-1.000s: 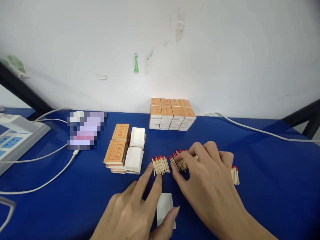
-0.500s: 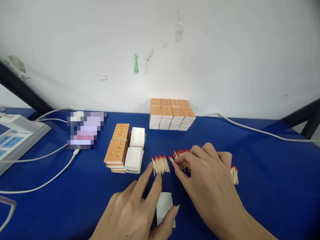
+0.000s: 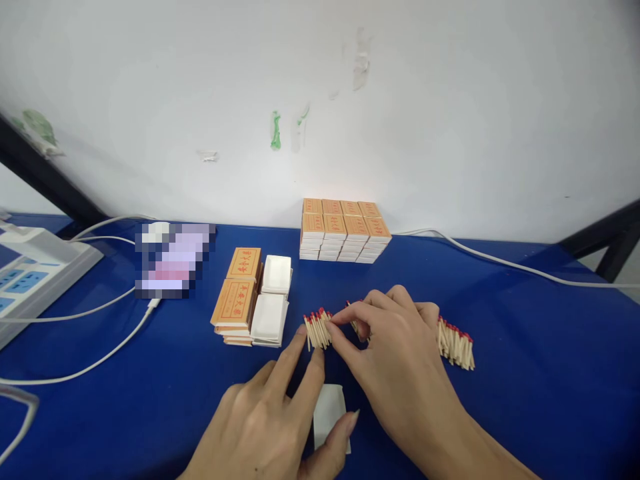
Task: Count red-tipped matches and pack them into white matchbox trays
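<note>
A small row of red-tipped matches (image 3: 316, 330) lies on the blue tabletop. My left hand (image 3: 265, 413) has its fingers spread, with the index and middle fingertips at the row's left and near ends. Its thumb lies over a white matchbox tray (image 3: 329, 410), partly hidden. Thumb and index finger of my right hand (image 3: 395, 353) are pinched at the row's right side on a match, mostly covered by the fingertips. Under and beyond that hand is a longer line of matches (image 3: 456, 343), its middle hidden by the hand.
Left of the row stand stacked orange matchbox sleeves (image 3: 234, 303) beside stacked white trays (image 3: 269, 317). A block of matchboxes (image 3: 345, 230) sits against the wall. Further left are a blurred phone-like object (image 3: 173, 260), white cables (image 3: 100, 370) and a power strip (image 3: 30, 280).
My right hand has moved left from the longer line with a pinched match to the small row, uncovering more matches at the right. My left hand has stayed in place.
</note>
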`<state>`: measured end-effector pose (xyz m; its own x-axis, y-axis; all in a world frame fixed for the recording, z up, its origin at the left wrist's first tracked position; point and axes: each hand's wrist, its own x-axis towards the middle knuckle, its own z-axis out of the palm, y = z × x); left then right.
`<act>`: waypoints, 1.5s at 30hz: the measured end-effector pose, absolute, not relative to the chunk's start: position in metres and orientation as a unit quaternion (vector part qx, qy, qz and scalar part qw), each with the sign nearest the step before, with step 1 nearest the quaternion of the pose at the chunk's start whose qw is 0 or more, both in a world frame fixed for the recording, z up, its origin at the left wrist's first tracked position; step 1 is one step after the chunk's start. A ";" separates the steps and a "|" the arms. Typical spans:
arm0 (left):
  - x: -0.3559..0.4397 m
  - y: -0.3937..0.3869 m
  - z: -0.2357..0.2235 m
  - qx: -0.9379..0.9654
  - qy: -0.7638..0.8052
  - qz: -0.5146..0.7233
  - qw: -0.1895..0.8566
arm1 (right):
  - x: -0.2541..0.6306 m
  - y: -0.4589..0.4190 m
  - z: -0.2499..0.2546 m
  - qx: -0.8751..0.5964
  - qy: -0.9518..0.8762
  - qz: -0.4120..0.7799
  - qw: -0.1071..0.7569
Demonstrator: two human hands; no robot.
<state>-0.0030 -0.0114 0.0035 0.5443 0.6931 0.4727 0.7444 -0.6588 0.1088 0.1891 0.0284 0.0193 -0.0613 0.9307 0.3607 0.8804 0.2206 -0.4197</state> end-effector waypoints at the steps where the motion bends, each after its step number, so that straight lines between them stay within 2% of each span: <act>1: -0.003 -0.011 0.003 -0.878 -0.409 -0.244 0.053 | 0.188 0.029 0.019 -0.624 -0.727 0.045 0.283; 16: -0.004 -0.012 0.004 -0.875 -0.410 -0.254 0.048 | 0.201 0.034 0.023 -0.632 -0.722 0.051 0.275; 27: -0.003 -0.011 0.003 -0.876 -0.409 -0.252 0.038 | 0.201 0.033 0.014 -0.602 -0.760 0.095 0.225; 32: -0.003 -0.011 0.006 -0.873 -0.406 -0.265 0.052 | 0.200 0.034 0.019 -0.609 -0.745 0.141 0.233; 45: -0.003 -0.013 0.008 -0.875 -0.394 -0.278 0.044 | 0.202 0.033 0.021 -0.612 -0.746 0.143 0.220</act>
